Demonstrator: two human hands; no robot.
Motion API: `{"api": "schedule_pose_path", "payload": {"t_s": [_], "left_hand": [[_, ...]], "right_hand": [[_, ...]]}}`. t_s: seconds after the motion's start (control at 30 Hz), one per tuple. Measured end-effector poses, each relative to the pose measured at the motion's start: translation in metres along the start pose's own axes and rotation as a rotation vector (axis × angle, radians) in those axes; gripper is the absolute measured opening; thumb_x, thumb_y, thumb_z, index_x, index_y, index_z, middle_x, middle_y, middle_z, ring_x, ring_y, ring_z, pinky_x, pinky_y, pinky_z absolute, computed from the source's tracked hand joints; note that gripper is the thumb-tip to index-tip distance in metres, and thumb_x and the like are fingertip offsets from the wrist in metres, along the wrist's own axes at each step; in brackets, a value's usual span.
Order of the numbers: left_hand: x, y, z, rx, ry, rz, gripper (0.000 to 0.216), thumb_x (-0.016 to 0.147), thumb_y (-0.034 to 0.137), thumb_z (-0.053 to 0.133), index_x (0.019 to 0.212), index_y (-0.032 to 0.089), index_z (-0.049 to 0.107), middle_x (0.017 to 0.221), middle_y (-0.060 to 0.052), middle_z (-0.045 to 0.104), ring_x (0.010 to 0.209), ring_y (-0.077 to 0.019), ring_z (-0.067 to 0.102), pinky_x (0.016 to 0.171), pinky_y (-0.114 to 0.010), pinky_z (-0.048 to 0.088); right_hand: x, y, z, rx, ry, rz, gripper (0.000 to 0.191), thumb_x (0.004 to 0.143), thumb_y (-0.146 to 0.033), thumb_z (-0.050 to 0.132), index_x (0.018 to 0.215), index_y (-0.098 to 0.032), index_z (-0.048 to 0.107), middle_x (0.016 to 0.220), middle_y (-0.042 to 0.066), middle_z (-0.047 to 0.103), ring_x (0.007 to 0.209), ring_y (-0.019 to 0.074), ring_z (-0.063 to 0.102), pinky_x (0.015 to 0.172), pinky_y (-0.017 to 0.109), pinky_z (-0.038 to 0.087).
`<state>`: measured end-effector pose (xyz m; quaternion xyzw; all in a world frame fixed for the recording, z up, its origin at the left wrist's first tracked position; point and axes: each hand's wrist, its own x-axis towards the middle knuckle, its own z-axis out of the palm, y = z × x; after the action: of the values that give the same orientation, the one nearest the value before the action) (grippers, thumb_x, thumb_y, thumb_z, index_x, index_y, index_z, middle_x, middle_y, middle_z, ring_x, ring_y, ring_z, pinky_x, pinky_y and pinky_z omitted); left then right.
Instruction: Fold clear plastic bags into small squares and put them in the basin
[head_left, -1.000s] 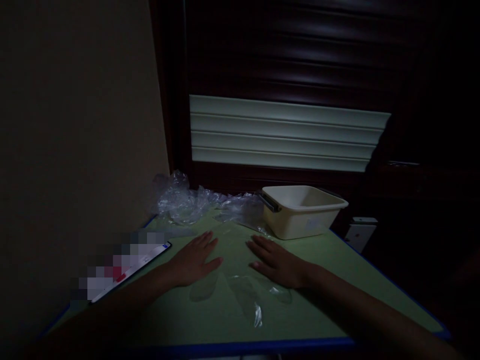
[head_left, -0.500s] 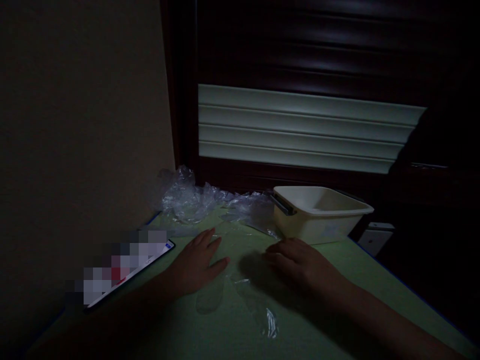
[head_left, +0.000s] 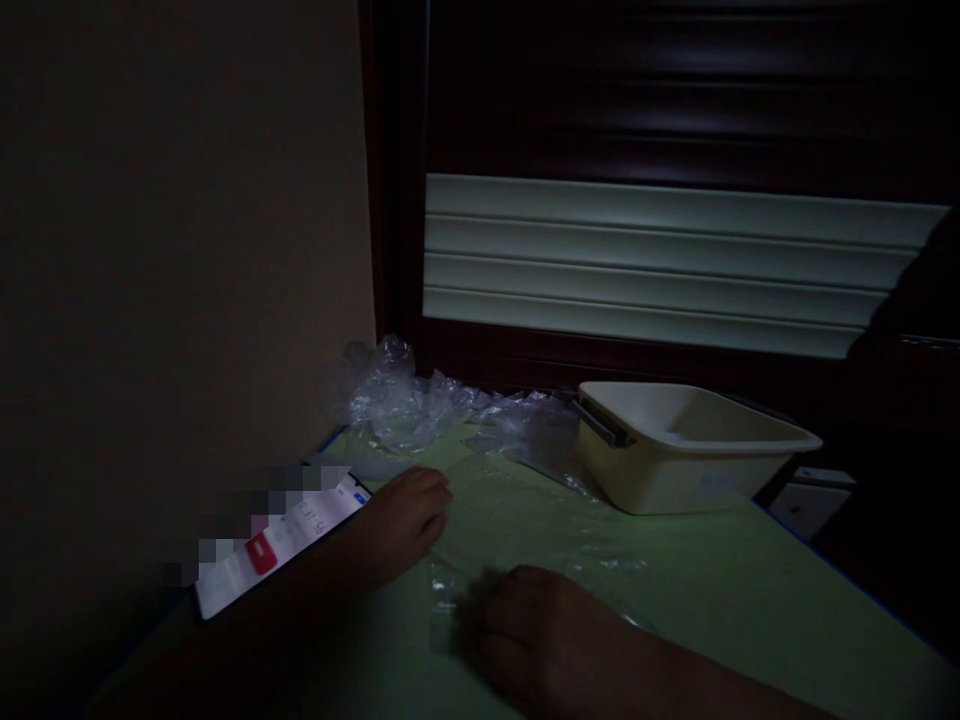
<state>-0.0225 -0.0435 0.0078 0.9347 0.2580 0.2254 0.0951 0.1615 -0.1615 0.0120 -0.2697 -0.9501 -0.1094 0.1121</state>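
Note:
The scene is dim. My left hand (head_left: pixel 405 520) lies on the green table (head_left: pixel 750 600), its fingers curled down onto a thin clear plastic sheet (head_left: pixel 525 520), beside a lit phone (head_left: pixel 277 545). My right hand (head_left: pixel 525 625) is lower and nearer to me, knuckles up, fingers bent onto the near edge of the same clear sheet. Motion smears its fingertips, so I cannot tell whether they pinch the plastic.
A cream plastic tub (head_left: pixel 690 445) with a dark handle stands at the table's back right. Crumpled clear plastic bags (head_left: pixel 405 400) are heaped at the back left against the wall. A dark shutter with a pale slatted band (head_left: pixel 652 260) rises behind.
My right hand has drawn back toward me from the middle of the table. My left hand went from flat and spread to curled. The view has shifted left.

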Motion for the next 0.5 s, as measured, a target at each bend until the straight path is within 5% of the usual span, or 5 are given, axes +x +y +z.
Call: {"api": "schedule_pose_path", "payload": {"t_s": [0.2,0.3,0.5], "left_hand": [[-0.001,0.005,-0.017,-0.226,-0.153,0.080,0.037,0.065,-0.001,0.038,0.083,0.018,0.064,0.087,-0.004,0.063,0.085,-0.0156,0.061,0.076,-0.024,0.048],[-0.004,0.008,-0.024,-0.293,-0.260,0.091,0.037,0.057,0.001,0.043,0.081,0.019,0.065,0.087,-0.002,0.063,0.085,-0.0164,0.061,0.078,-0.024,0.048],[-0.006,0.011,-0.026,-0.326,-0.329,0.014,0.033,0.061,0.007,0.058,0.093,0.016,0.063,0.093,-0.002,0.059,0.090,-0.0187,0.058,0.081,-0.027,0.046]], "right_hand": [[-0.004,0.001,-0.005,0.550,0.140,0.399,0.017,0.089,-0.018,0.044,0.078,-0.017,0.057,0.072,0.002,0.060,0.061,0.0120,0.052,0.057,0.023,0.039],[-0.003,0.005,-0.004,0.897,0.299,0.591,0.014,0.085,-0.024,0.049,0.073,-0.017,0.054,0.070,0.000,0.055,0.063,0.0114,0.049,0.057,0.022,0.038],[-0.003,0.012,0.000,1.354,0.328,0.750,0.029,0.079,-0.044,0.060,0.073,-0.017,0.052,0.063,-0.004,0.045,0.056,0.0085,0.039,0.052,0.021,0.031]]}}
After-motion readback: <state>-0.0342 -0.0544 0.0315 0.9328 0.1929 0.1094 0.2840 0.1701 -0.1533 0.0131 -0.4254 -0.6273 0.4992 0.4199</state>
